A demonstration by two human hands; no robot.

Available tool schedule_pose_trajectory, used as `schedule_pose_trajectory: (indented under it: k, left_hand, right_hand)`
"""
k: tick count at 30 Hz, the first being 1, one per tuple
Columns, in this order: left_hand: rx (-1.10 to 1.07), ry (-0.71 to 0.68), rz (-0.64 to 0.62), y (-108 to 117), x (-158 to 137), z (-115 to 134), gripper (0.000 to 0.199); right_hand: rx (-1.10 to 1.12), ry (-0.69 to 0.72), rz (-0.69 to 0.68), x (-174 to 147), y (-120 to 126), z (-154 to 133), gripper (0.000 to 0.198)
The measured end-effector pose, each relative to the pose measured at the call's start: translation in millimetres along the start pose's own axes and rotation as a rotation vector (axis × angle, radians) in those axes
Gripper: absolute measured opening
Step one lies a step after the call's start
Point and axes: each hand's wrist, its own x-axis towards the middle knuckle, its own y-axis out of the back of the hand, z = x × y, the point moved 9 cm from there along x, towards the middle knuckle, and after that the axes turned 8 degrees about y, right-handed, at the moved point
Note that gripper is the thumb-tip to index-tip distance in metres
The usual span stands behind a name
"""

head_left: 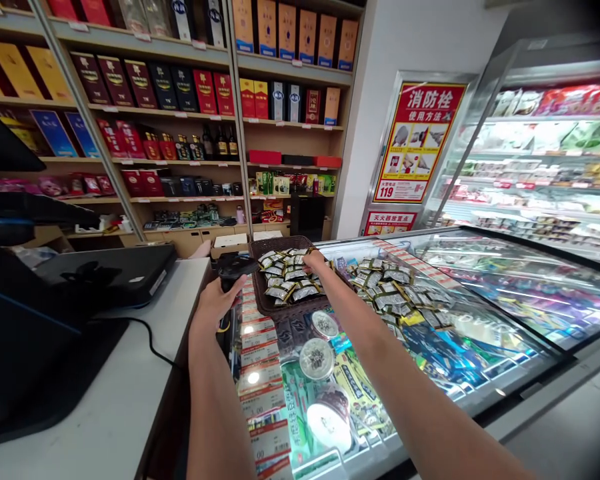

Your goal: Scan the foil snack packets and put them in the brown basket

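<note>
A black handheld barcode scanner [236,265] is gripped in my left hand [216,301], just beside the basket's left side. My right hand [316,260] reaches over a dark brown woven basket [293,308], fingers closed at the small silver-and-gold packets [283,273] inside; its fingertips are partly hidden. The basket stands on the glass top of a chest freezer. To its right, a loose heap of similar packets [390,290] lies on the glass.
Under the freezer glass [480,333] are tubs and bagged frozen goods. Price labels [260,360] line its left edge. At left stands a white counter [130,373] with a black checkout machine [35,320] and a cable. Shelves of boxed bottles [180,87] rise behind.
</note>
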Motion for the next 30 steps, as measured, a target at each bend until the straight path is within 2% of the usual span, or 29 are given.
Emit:
schedule_pose_trajectory:
  k: [2, 5, 7, 12, 14, 17, 20, 23, 27, 30]
  left_hand:
    - [0.025, -0.026, -0.025, -7.2, -1.8, 5.5, 0.056]
    - [0.005, -0.064, -0.102, -27.3, -8.3, 18.6, 0.056]
    - [-0.026, -0.097, -0.195, -50.2, -18.7, 32.9, 0.056]
    - [-0.039, -0.224, -0.469, -126.1, -64.9, 74.3, 0.052]
    - [-0.02, -0.236, -0.521, -151.3, -79.3, 79.7, 0.051]
    - [0.063, -0.268, -0.537, -175.9, -88.3, 78.3, 0.048]
    - [0.118, -0.259, -0.521, -186.7, -84.7, 70.5, 0.049]
    - [0.127, -0.241, -0.507, -190.7, -79.8, 65.8, 0.049]
    - [0.147, -0.256, -0.527, -195.0, -82.2, 68.2, 0.048]
    - [0.156, -0.253, -0.54, -195.2, -85.8, 71.7, 0.049]
  right_hand:
    - [0.025, -0.065, -0.016, -12.0, 12.5, 4.5, 0.007]
    - [0.147, -0.06, -0.026, -36.6, 49.3, 4.1, 0.009]
    - [0.23, -0.041, -0.052, -57.3, 78.7, 1.9, 0.01]
    - [0.287, -0.021, -0.072, -99.9, 146.6, -5.6, 0.014]
    - [0.291, -0.011, -0.022, -106.4, 168.9, -7.3, 0.015]
    - [0.279, 0.017, 0.068, -107.2, 194.8, -4.8, 0.017]
    - [0.23, 0.044, 0.096, -103.1, 207.0, 2.7, 0.018]
    - [0.197, 0.071, 0.078, -98.5, 208.1, 8.7, 0.018]
    - [0.185, 0.088, 0.08, -94.1, 206.7, 12.1, 0.018]
    - [0.063, 0.097, 0.13, -91.2, 214.0, 15.5, 0.018]
